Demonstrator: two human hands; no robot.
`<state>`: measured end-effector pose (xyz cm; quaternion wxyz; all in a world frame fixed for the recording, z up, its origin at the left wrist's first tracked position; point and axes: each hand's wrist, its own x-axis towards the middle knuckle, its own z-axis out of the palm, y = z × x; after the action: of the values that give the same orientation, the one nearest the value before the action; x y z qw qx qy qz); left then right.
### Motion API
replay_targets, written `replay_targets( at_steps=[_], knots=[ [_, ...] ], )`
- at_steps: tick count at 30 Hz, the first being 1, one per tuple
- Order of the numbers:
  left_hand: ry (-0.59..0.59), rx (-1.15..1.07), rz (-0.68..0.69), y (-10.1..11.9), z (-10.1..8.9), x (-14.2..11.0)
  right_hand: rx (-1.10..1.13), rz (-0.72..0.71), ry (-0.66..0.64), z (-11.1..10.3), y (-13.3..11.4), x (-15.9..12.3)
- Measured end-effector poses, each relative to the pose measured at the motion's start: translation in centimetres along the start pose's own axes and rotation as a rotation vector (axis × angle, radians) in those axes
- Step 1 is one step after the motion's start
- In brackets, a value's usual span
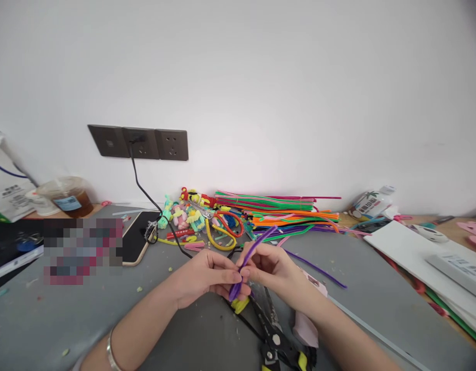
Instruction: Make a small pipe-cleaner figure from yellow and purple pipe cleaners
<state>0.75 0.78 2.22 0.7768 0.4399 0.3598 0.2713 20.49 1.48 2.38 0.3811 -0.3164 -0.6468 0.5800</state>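
Observation:
A purple pipe cleaner [257, 247] is pinched between both hands above the grey mat, one end sticking up to the right and a bent part showing below the fingers. My left hand [207, 275] grips it with thumb and fingertips. Close against it, my right hand [274, 270] pinches the same pipe cleaner. Under the hands lie pliers [274, 337] with black and yellow parts, partly hidden by my right wrist. Another purple pipe cleaner [319, 269] lies on the mat to the right.
Bundles of coloured pipe cleaners [276, 211] lie along the wall beside small fuzzy figures [182, 216]. A phone [137, 239], a drink cup [70, 198] and a black cable [141, 188] are on the left. White boxes [411, 263] and a bottle [373, 202] stand right.

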Motion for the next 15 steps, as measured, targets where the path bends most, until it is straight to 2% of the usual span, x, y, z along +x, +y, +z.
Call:
replay_targets(
  at_steps=[3,6,11,15],
  knots=[
    [0.017,-0.028,0.02,-0.3,-0.1,0.1,-0.057,-0.043,0.099,0.1,0.3,0.0],
    [0.021,-0.053,0.04,-0.4,0.1,0.2,-0.076,-0.057,0.111,0.0,0.3,0.0],
    [-0.01,-0.147,0.059,-0.6,0.7,0.4,-0.003,-0.13,0.047,0.1,-0.4,-0.1],
    [-0.009,-0.132,0.063,-0.7,0.8,0.4,0.015,-0.161,-0.021,0.1,-0.7,-0.2]
  ],
)
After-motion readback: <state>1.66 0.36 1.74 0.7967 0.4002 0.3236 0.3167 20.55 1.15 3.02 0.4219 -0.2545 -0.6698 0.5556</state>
